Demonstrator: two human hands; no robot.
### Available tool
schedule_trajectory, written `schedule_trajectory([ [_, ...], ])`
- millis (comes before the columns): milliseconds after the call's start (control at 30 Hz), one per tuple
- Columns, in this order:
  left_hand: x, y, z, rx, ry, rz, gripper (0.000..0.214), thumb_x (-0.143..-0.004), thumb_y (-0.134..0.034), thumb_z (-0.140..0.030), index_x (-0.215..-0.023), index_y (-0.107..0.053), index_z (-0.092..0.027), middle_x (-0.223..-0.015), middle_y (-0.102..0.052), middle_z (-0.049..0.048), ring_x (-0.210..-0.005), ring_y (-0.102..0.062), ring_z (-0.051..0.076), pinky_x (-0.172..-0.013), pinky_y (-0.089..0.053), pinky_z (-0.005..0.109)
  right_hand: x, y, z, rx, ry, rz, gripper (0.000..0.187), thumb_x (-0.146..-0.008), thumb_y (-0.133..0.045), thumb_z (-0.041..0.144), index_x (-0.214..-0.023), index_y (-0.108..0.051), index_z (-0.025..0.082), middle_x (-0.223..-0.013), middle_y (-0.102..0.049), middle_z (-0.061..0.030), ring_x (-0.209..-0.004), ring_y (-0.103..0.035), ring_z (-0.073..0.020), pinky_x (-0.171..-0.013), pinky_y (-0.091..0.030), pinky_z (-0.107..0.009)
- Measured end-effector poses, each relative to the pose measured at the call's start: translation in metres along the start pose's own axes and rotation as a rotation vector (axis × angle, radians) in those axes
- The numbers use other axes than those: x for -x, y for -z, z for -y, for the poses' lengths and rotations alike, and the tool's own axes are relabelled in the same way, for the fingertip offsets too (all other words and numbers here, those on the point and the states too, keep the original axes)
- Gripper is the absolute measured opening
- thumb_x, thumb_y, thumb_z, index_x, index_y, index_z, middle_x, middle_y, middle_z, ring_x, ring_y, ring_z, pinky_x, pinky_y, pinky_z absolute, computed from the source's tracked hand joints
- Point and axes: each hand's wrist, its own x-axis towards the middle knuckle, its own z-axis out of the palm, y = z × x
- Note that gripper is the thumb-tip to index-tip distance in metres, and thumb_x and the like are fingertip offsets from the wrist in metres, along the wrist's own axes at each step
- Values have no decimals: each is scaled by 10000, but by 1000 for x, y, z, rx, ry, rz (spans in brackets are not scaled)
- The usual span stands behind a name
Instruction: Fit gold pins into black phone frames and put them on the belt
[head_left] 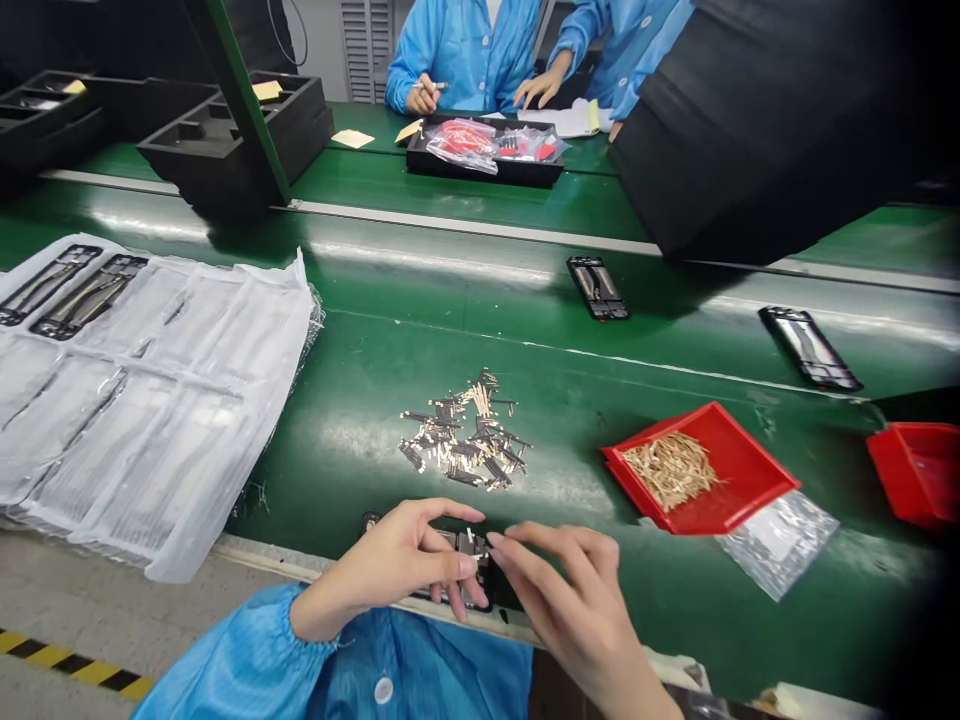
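Left fingers and right fingers half curled, hold unclear, at black frame on green bench, grey floor below

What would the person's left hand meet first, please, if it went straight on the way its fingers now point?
The bare left hand points towards the bare right hand, so it would probably meet that hand first, though depth is unclear here.
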Motion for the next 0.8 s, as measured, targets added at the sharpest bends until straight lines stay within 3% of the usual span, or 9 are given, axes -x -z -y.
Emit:
schedule_trajectory([
  [100, 3, 2, 1, 20, 2, 14, 700, -887, -846, -475, -1432, -603, -108, -842, -843, 117, -533, -722, 156, -528, -433, 211, -1, -12, 8, -34, 38, 25, 347, -1024, -676, 58, -1303, -721, 259, -1061, -783, -53, -936, -611, -236, -906, -431, -420],
  [300, 14, 5, 6, -25, -3, 9, 735, -972, -751, -549, -1530, -532, -124, -889, -843, 124, -504, -690, 149, -485, -431, 217, -9, -16, 6, -119, 47, 45, 254, -1040, -650, 65, -1210, -711, 243, -1031, -767, -49, -949, -603, -235, -863, -415, -412],
  [367, 23, 4, 9, -186, -78, -97, 687, -1042, -663, -545, -1591, -488, -171, -914, -838, 96, -578, -701, 158, -552, -487, 248, -13, -17, 7, -209, -21, 66, 202, -1051, -640, 81, -1167, -687, 239, -1010, -744, -43, -944, -603, -227, -846, -431, -399],
  [500, 44, 10, 17, -780, -438, -357, 451, -1117, -584, -385, -1545, -553, -244, -1093, -802, 85, -936, -714, 222, -847, -550, 360, -19, -21, 6, -433, -221, 221, 114, -1100, -573, 157, -1028, -614, 236, -946, -674, -34, -893, -597, -212, -776, -478, -362],
  [567, 51, 16, 23, -1064, -538, -359, 503, -1093, -640, -373, -1568, -523, -255, -1293, -755, 118, -1178, -654, 297, -1005, -508, 457, -21, -24, 4, -450, -270, 310, 139, -1114, -551, 187, -995, -603, 237, -908, -649, -25, -856, -590, -207, -759, -480, -358],
  [633, 54, 23, 29, -1263, -527, -327, 668, -1048, -720, -405, -1635, -432, -266, -1466, -675, 141, -1334, -565, 353, -1106, -430, 535, -22, -26, 1, -425, -280, 374, 146, -1118, -551, 212, -987, -609, 235, -877, -634, -19, -830, -583, -206, -752, -468, -360],
  [800, 52, 34, 39, -1364, -479, -274, 757, -1026, -751, -381, -1666, -364, -267, -1542, -616, 142, -1392, -525, 356, -1147, -360, 538, -24, -31, -1, -395, -257, 423, 154, -1128, -538, 239, -1002, -625, 231, -849, -623, -16, -808, -579, -206, -743, -439, -361],
])
